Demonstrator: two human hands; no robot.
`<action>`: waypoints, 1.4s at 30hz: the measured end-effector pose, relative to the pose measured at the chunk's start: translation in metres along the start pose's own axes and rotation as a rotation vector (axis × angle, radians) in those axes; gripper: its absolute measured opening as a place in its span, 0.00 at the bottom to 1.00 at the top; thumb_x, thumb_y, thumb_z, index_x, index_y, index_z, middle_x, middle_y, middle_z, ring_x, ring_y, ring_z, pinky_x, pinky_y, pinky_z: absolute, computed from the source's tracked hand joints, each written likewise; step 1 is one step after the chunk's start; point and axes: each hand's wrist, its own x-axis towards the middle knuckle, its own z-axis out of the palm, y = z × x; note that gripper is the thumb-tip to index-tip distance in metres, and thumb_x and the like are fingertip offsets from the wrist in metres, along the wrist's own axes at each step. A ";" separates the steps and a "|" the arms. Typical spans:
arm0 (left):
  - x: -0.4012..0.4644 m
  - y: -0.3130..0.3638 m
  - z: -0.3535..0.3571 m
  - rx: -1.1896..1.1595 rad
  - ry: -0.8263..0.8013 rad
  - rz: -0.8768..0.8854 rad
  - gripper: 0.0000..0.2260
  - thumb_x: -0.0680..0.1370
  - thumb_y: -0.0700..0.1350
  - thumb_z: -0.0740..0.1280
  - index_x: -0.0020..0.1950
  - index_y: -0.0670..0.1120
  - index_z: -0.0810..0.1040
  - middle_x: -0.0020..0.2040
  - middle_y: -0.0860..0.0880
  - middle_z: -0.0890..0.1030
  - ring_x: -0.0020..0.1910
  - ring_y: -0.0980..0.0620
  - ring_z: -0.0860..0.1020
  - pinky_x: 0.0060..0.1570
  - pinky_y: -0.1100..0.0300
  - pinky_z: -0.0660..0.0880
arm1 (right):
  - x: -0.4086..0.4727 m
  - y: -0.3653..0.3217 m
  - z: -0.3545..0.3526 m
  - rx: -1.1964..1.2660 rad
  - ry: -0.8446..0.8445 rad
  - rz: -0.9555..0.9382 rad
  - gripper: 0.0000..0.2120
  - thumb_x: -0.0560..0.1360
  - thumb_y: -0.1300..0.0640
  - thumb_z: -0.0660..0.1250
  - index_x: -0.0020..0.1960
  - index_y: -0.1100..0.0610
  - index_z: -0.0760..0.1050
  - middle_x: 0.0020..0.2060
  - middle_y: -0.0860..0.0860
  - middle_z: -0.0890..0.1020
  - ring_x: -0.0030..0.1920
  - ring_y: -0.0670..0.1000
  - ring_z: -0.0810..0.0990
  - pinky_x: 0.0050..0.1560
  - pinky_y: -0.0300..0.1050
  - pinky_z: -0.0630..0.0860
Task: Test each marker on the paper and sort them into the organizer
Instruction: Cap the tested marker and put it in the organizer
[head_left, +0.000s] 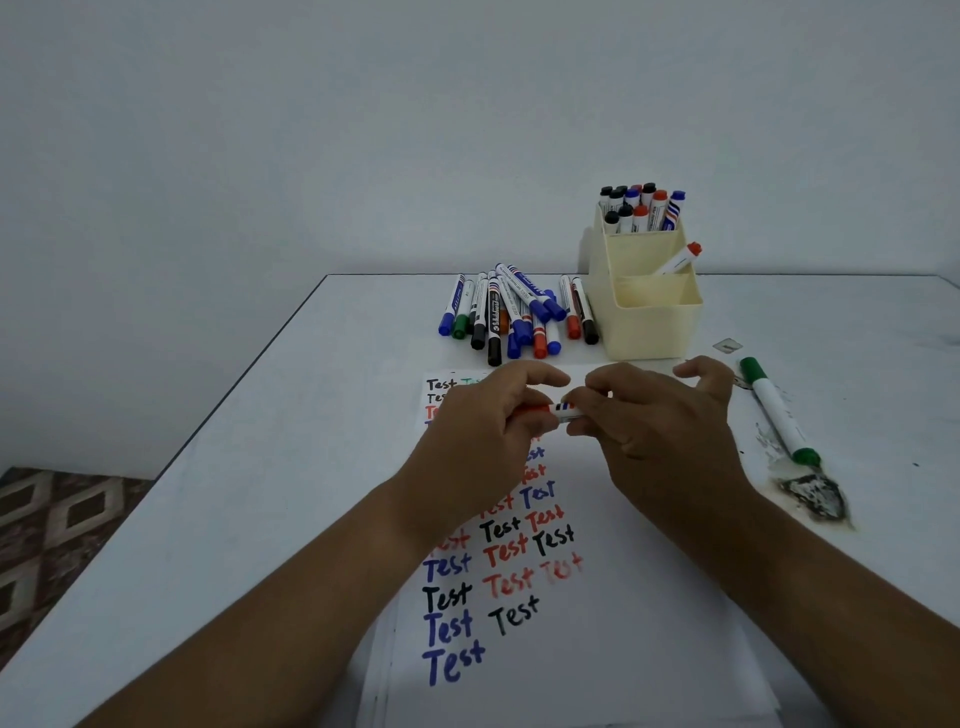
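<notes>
Holding one red marker (551, 410) level above the paper (597, 623), the two hands meet over the sheet's far end: the left hand (483, 431) grips the red-capped end, the right hand (660, 415) pinches the white barrel, and both have fingers curled round it. The paper lies on the worktop (260, 467) before the person, atop a thin stack of other sheets, and bears the word "Test" many times in black, red and blue, with one in green at the top; some are hidden under the hands, so no sure count can be given. Beyond the paper lies a pile (514, 312) of roughly fifteen markers, capped blue, red, black and green. Just right of the pile stands one cream organizer (649, 322) with three stepped compartments: about eleven markers upright in the rear one, one red-capped marker leaning in the middle one. One green marker (776, 410) lies alone on the right.
</notes>
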 end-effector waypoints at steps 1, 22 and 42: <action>0.000 0.000 0.001 -0.021 0.028 0.008 0.13 0.81 0.39 0.66 0.65 0.48 0.77 0.51 0.51 0.85 0.43 0.75 0.77 0.48 0.81 0.69 | 0.000 0.001 0.000 0.003 0.009 0.007 0.11 0.66 0.59 0.82 0.45 0.55 0.85 0.42 0.52 0.85 0.35 0.54 0.83 0.52 0.61 0.71; 0.007 -0.047 -0.041 0.108 0.029 -0.206 0.28 0.78 0.71 0.52 0.74 0.61 0.68 0.70 0.54 0.74 0.64 0.55 0.72 0.57 0.55 0.70 | 0.007 -0.012 -0.009 0.152 -0.114 0.174 0.19 0.77 0.39 0.62 0.51 0.52 0.81 0.46 0.48 0.84 0.44 0.52 0.82 0.56 0.56 0.70; 0.020 -0.086 -0.023 0.633 -0.407 -0.332 0.46 0.72 0.78 0.45 0.82 0.52 0.44 0.82 0.43 0.42 0.81 0.45 0.42 0.78 0.43 0.43 | -0.015 -0.058 -0.077 1.462 -0.338 0.907 0.11 0.58 0.53 0.78 0.38 0.54 0.82 0.41 0.61 0.85 0.40 0.59 0.86 0.40 0.45 0.82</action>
